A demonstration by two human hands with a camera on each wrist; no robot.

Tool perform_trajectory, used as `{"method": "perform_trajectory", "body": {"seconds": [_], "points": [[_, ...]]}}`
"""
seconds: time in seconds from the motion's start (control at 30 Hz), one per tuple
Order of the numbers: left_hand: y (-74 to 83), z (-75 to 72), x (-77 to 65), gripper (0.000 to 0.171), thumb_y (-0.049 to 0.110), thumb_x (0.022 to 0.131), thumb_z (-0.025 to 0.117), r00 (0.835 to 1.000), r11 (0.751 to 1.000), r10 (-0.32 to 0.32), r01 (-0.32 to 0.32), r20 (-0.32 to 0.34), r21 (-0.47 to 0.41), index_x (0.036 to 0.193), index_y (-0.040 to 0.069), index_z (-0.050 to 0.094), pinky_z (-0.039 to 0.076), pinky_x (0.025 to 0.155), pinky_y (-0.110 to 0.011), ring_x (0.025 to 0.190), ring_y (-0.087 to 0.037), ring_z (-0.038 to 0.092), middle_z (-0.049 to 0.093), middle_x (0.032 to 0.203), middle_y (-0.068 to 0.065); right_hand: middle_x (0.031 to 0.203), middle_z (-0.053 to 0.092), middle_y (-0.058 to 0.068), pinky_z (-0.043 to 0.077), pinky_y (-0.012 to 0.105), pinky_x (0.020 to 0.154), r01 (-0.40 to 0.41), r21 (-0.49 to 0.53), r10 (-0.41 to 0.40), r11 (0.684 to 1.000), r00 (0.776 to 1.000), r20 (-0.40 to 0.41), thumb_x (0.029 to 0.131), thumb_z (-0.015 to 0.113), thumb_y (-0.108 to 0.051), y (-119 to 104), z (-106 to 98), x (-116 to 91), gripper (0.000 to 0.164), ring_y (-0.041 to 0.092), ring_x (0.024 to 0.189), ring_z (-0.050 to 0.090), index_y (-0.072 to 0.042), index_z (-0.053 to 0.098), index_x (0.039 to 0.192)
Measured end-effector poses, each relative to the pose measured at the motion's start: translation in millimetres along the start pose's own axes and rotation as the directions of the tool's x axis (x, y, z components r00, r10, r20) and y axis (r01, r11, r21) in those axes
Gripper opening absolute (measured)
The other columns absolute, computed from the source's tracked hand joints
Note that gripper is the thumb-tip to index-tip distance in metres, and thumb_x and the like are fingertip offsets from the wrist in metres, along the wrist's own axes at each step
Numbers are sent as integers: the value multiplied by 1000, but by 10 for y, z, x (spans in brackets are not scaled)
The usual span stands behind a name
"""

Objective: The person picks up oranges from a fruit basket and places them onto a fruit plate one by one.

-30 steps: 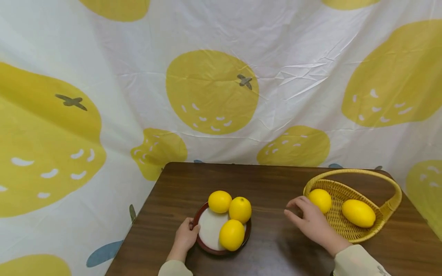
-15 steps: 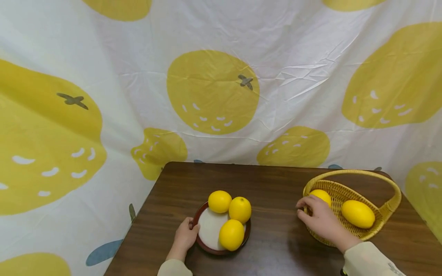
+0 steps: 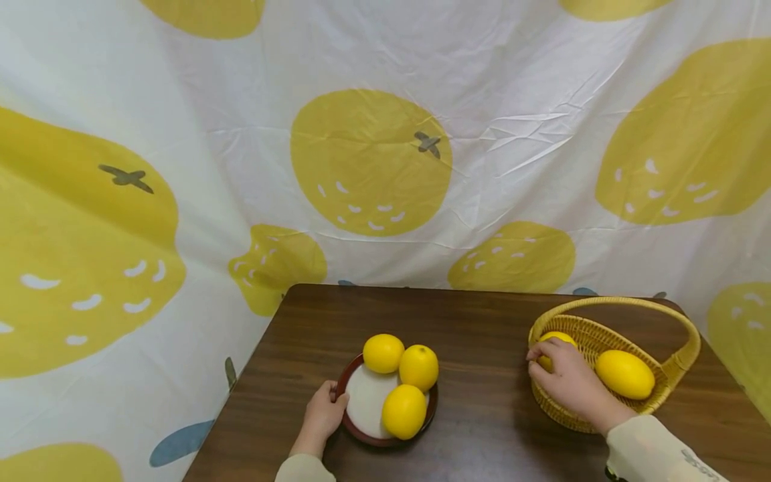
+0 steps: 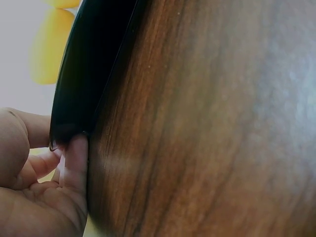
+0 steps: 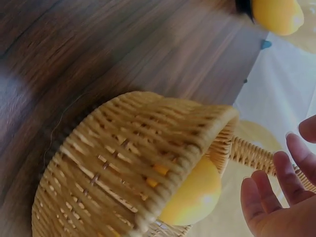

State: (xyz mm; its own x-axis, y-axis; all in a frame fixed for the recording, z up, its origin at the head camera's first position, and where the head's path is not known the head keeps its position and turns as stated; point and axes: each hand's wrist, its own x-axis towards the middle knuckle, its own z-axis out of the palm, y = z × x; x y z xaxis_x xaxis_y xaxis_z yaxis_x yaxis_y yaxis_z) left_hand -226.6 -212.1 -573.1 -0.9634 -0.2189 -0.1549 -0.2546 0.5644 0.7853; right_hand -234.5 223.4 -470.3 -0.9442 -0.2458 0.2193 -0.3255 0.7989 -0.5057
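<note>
My left hand [image 3: 322,416] pinches the left edge of a shallow plate [image 3: 361,405] with a brown rim and white inside. In the left wrist view, thumb and fingers grip the dark rim [image 4: 86,69] from both sides. Several lemons are on the plate: a back one [image 3: 383,353], a middle one [image 3: 419,368] and a front one [image 3: 404,412]. My right hand [image 3: 569,380], fingers loosely bent, hovers over the left part of a wicker basket [image 3: 557,410]. Inside lie a lemon [image 5: 197,197], partly hidden by this hand in the head view, and another lemon [image 3: 625,375] on the right.
The basket's arched handle [image 3: 614,301] rises over its far side. Plate and basket stand on a dark wooden table [image 3: 476,335], with table surface between them. A white cloth with lemon prints [image 3: 370,161] hangs behind.
My right hand has moved right, from beside the basket's left edge to above the left lemon, covering more of it. The left hand and plate stay put.
</note>
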Motion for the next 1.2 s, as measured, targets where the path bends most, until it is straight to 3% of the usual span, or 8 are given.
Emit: {"method": "perform_trajectory", "body": {"seconds": [0.33,0.53,0.87,1.2], "points": [[10,-24,-14,24,12,96,61,999,999,38,-38,-27,20,115,-3,60,51,80,-45,91,-30,65,70,100,-20,96,67,10,50,53,83,39,-49,-41,998,998,-40,88,66,-7,154,-37,89,6,32,92,64,-7,71,91],[3,-29,-19,25,12,96,61,999,999,42,-41,-21,23,116,-3,60,51,81,-47,91,-30,65,70,101,-20,99,66,14,48,56,85,21,-57,-21,998,1000,8,88,66,-9,218,-99,144,11,38,97,62,-3,70,96],[3,-27,-17,24,13,96,62,999,999,39,-39,-20,24,116,-2,60,51,81,-47,91,-30,64,69,100,-19,130,54,37,41,66,98,24,-206,3,978,992,130,88,71,-20,339,-154,245,55,57,120,47,13,57,129],[10,-20,-21,25,13,97,61,1000,1000,20,-20,-13,20,117,-2,59,51,81,-47,91,-29,63,68,101,-19,135,51,37,40,67,99,57,-262,-16,963,988,155,84,75,-25,409,-138,289,65,58,123,46,13,55,132]]}}
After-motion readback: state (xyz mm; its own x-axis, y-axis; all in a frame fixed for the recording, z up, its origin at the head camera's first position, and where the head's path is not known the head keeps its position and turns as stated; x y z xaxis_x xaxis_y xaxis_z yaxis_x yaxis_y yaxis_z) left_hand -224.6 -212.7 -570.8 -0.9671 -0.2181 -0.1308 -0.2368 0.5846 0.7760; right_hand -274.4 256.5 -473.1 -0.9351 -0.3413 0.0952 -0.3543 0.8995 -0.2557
